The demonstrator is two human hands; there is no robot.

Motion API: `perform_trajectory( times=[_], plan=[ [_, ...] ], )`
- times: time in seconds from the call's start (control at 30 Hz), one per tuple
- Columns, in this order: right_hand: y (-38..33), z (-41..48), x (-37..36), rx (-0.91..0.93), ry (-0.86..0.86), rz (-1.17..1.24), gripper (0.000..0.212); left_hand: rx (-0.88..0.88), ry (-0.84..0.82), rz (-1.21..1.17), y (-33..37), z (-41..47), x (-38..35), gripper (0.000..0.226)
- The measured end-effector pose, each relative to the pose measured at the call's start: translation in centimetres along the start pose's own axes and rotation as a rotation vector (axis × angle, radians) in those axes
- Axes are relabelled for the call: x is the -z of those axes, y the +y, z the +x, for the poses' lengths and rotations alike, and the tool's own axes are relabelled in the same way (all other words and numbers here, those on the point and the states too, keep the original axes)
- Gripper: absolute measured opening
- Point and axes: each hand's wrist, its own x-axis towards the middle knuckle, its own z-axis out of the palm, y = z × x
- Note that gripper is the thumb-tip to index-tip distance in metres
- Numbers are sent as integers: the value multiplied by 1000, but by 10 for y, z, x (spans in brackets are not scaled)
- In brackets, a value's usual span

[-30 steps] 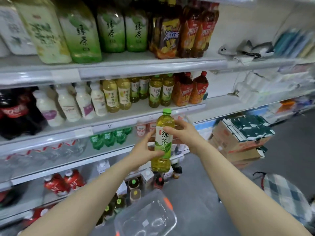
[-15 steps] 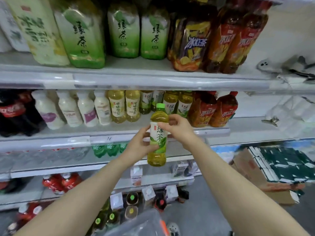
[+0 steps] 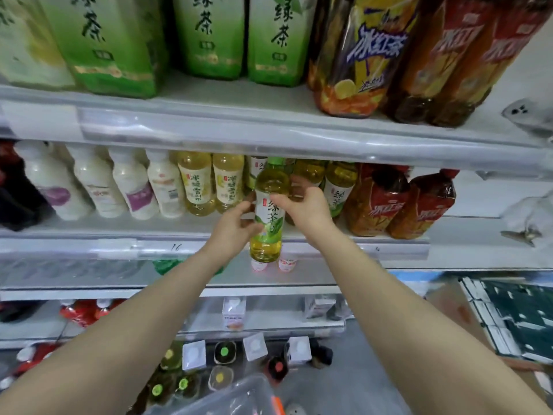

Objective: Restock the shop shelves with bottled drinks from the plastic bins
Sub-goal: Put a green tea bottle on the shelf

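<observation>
— Up it has gone in the last half second: the green tea bottle (image 3: 268,217) now sits level with the middle shelf (image 3: 89,232), where before it hung lower, across the price rail. The shelves also fill more of the view.
— Who has hold of it?
— Both hands. The left hand (image 3: 235,232) keeps its grip round the label from the left side, thumb to the front. The right hand (image 3: 308,209) has its grip at the top of the label, thumb on the front and fingers curled behind.
— Is it standing on the shelf yet?
— No. It is held upright in the air, its base in front of the price rail (image 3: 344,248) and its green cap just under the edge of the upper shelf (image 3: 269,136).
— What is behind it?
— More bottles of the same green tea (image 3: 339,190). Left of them stand two yellow tea bottles (image 3: 196,187), then white drink bottles (image 3: 131,187). To the right are red-labelled iced tea bottles (image 3: 380,205).
— And the bin?
— A clear plastic bin (image 3: 236,398) with an orange clasp shows at the bottom edge, well below both hands.
</observation>
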Motion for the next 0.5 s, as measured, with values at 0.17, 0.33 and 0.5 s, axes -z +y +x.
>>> perform_trajectory(
  times=[0.17,0.33,0.5],
  plan=[
    [2,19,1,103,64,-94,56,-91,79,58,13,26,-2,64],
    [14,22,-5,199,51,-246,62,-175,113,93,-5,41,-2,72],
    [32,29,-13,202,26,-312,65,-261,156,175,-21,45,-9,81]
  ],
)
